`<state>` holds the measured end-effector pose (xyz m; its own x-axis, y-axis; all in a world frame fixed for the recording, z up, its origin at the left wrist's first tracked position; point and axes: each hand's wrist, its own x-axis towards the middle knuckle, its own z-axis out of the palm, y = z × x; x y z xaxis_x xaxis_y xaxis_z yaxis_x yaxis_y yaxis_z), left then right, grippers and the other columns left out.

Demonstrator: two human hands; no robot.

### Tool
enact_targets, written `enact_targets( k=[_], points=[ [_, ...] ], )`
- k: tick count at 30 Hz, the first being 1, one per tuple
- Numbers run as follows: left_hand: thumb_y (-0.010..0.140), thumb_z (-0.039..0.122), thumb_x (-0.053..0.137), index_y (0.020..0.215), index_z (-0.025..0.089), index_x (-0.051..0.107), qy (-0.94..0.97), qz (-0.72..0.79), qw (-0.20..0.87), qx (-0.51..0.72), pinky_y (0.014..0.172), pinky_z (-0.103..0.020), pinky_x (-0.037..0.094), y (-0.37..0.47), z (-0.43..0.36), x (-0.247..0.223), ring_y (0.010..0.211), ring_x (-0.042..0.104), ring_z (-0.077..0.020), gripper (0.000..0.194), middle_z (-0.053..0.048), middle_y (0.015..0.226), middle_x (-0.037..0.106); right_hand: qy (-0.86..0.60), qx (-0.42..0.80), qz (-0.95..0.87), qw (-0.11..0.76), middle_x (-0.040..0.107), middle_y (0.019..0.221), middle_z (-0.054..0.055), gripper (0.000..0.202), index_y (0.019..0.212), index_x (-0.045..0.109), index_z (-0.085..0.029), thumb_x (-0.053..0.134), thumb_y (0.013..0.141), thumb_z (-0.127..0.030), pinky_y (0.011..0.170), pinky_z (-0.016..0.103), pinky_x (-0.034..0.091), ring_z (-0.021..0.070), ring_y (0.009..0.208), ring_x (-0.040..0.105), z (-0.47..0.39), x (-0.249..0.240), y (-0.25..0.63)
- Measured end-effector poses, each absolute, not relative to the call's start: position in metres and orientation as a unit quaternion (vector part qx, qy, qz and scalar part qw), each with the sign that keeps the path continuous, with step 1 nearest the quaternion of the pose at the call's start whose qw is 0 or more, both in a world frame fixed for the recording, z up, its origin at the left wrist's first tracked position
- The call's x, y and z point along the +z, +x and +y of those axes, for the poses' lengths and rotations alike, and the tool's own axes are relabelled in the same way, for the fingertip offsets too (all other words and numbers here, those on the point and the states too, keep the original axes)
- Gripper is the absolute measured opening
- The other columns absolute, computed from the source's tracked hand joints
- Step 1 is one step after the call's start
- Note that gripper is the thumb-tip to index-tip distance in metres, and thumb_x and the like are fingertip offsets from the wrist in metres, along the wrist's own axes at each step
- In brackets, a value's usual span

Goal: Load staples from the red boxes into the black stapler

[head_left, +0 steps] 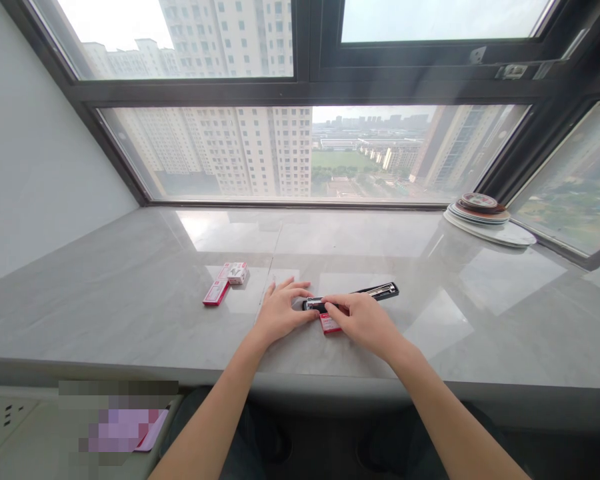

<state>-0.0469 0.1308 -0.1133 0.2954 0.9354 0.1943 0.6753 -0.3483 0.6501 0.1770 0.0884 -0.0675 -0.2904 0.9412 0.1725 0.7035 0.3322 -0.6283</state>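
Observation:
A black stapler [384,291], folded open with a metal rail showing, lies slantwise on the grey marble-look sill [145,300]. Its left end sits between the thumb and index finger of my left hand [284,309], whose other fingers spread over the sill. My right hand [365,321] reaches across the stapler's middle, thumb and index finger pinched together at the rail. Whatever is in that pinch is too small to make out. Just below the stapler, a small red and white box [330,324] is partly covered by my right hand.
Left of my hands lie red and white boxes [217,292], with a small white box [237,273] resting against them. Stacked plates [490,230] stand at the far right by the window frame. A pale chair-like surface [25,427] with a purple item [123,429] is below the front edge.

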Motion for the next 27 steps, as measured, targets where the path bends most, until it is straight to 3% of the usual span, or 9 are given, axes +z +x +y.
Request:
enact_targets(
  k=[3, 7, 11, 15, 19, 23, 27],
  points=[
    [0.077, 0.058, 0.078, 0.104, 0.038, 0.075, 0.771, 0.521, 0.230, 0.284, 0.128, -0.058, 0.005, -0.046, 0.131, -0.113, 0.152, 0.035, -0.0316, 0.034, 0.005, 0.145, 0.062, -0.559, 0.277, -0.720, 0.304, 0.060, 0.063, 0.000, 0.040, 0.119, 0.077, -0.026, 0.055, 0.097, -0.052, 0.058, 0.029, 0.035, 0.0178, 0.060, 0.053, 0.077, -0.078, 0.201],
    [0.077, 0.060, 0.077, 0.104, 0.038, 0.075, 0.770, 0.523, 0.236, 0.280, 0.128, -0.059, 0.005, -0.046, 0.130, -0.112, 0.153, 0.034, -0.0322, 0.035, 0.005, 0.146, 0.061, -0.644, 0.370, -0.588, 0.321, 0.048, 0.055, -0.003, 0.052, 0.115, 0.073, -0.022, 0.062, 0.090, -0.066, 0.046, 0.027, 0.025, 0.0138, 0.046, 0.039, 0.069, -0.094, 0.253],
    [0.078, 0.062, 0.076, 0.105, 0.037, 0.075, 0.773, 0.520, 0.236, 0.275, 0.128, -0.059, 0.004, -0.047, 0.130, -0.111, 0.153, 0.034, -0.0325, 0.036, 0.005, 0.146, 0.061, -0.595, 0.478, -0.501, 0.408, 0.061, 0.076, 0.000, 0.067, 0.139, 0.057, -0.026, 0.070, 0.085, -0.064, 0.041, 0.025, 0.023, 0.0105, 0.046, 0.038, 0.085, -0.092, 0.279],
    [0.079, 0.061, 0.076, 0.104, 0.037, 0.075, 0.774, 0.517, 0.237, 0.277, 0.127, -0.060, 0.004, -0.047, 0.129, -0.110, 0.153, 0.034, -0.0318, 0.034, 0.005, 0.146, 0.061, -0.511, 0.472, -0.563, 0.446, 0.058, 0.075, -0.001, 0.061, 0.126, 0.065, -0.021, 0.077, 0.081, -0.061, 0.047, 0.024, 0.027, 0.0099, 0.055, 0.041, 0.113, -0.073, 0.266],
    [0.080, 0.056, 0.077, 0.104, 0.038, 0.075, 0.775, 0.517, 0.237, 0.277, 0.127, -0.060, 0.004, -0.047, 0.129, -0.110, 0.153, 0.034, -0.0308, 0.030, 0.007, 0.145, 0.061, -0.470, 0.400, -0.666, 0.417, 0.059, 0.076, 0.000, 0.052, 0.108, 0.071, -0.019, 0.077, 0.079, -0.062, 0.057, 0.026, 0.036, 0.0125, 0.065, 0.046, 0.131, -0.058, 0.232],
    [0.079, 0.057, 0.077, 0.107, 0.039, 0.075, 0.779, 0.517, 0.231, 0.270, 0.127, -0.060, 0.004, -0.048, 0.132, -0.112, 0.153, 0.034, -0.0321, 0.033, 0.006, 0.146, 0.061, -0.458, 0.324, -0.764, 0.319, 0.047, 0.062, -0.006, 0.038, 0.101, 0.073, -0.022, 0.074, 0.083, -0.055, 0.055, 0.026, 0.030, 0.0110, 0.058, 0.041, 0.137, -0.057, 0.193],
    [0.082, 0.058, 0.072, 0.110, 0.040, 0.075, 0.785, 0.512, 0.226, 0.268, 0.127, -0.059, 0.005, -0.049, 0.133, -0.114, 0.153, 0.034, -0.0313, 0.033, 0.008, 0.147, 0.060, -0.445, 0.237, -0.831, 0.236, 0.051, 0.060, -0.006, 0.021, 0.088, 0.072, -0.022, 0.074, 0.083, -0.042, 0.055, 0.025, 0.026, 0.0104, 0.057, 0.044, 0.139, -0.056, 0.172]
  ],
)
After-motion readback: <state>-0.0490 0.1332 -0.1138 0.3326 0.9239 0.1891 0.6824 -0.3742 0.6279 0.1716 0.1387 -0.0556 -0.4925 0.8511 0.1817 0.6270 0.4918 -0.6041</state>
